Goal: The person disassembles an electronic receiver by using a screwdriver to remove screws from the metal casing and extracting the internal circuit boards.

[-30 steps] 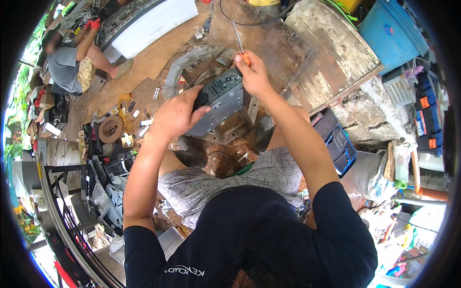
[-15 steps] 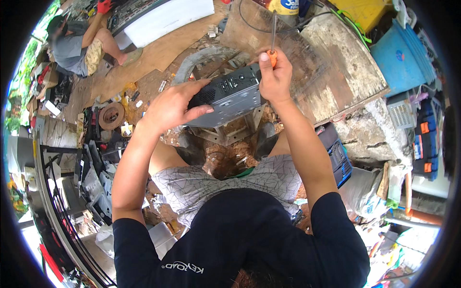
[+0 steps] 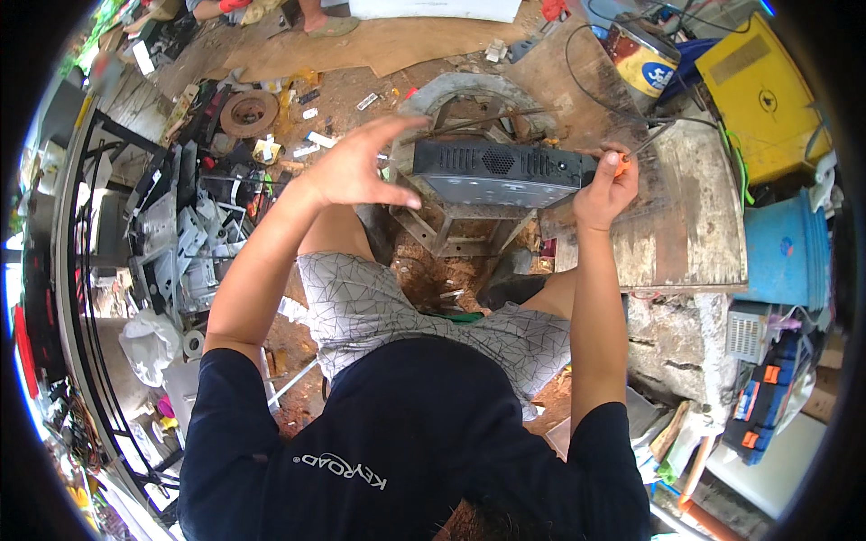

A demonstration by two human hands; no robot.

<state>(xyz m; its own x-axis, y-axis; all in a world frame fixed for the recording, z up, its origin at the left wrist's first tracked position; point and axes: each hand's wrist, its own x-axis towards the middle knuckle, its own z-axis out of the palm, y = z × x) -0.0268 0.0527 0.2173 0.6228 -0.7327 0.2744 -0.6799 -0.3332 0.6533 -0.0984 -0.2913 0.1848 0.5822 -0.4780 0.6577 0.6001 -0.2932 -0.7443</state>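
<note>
A flat black-and-grey metal computer case (image 3: 496, 171) with rows of vents lies across a metal stand (image 3: 496, 86) with a rounded grey rim, in front of my knees. My left hand (image 3: 361, 167) is at its left end, thumb and fingers spread apart; a small gap seems to part them from the case. My right hand (image 3: 606, 191), at the case's right end, is closed round the orange handle of a screwdriver (image 3: 651, 138). Its thin shaft points up and to the right, away from the case. Whether this hand also touches the case I cannot tell.
A worn wooden board (image 3: 695, 216) lies to the right, with a yellow-and-blue can (image 3: 642, 68), a yellow case (image 3: 767, 95) and a blue bucket (image 3: 787, 252) beyond. Scrap metal parts (image 3: 194, 243) and a rusty ring (image 3: 249, 114) litter the left. A person's foot (image 3: 329, 25) shows at the top.
The case has turned to lie more level, its vented side now facing me. My left hand has come off it and opened. The screwdriver has tilted from upright toward the right.
</note>
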